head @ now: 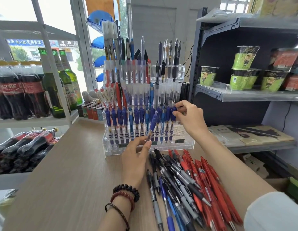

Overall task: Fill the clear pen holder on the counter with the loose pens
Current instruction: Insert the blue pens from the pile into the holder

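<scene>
You're mid-fill: your right hand [189, 119] pinches a seated pen [173, 114] in the clear pen holder [110, 147] at centre frame, while your left hand [136, 157] pinches a blue pen [153, 125] that likely needs the next free hole [179, 130].

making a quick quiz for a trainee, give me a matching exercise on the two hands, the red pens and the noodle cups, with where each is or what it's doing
Column one:
1 left hand
2 right hand
3 red pens
4 noodle cups

Column two:
A on the shelf
B pinching a free blue pen
C loose on the counter
D pinching the end pen in the holder

Pairs: 1-B, 2-D, 3-C, 4-A
</scene>
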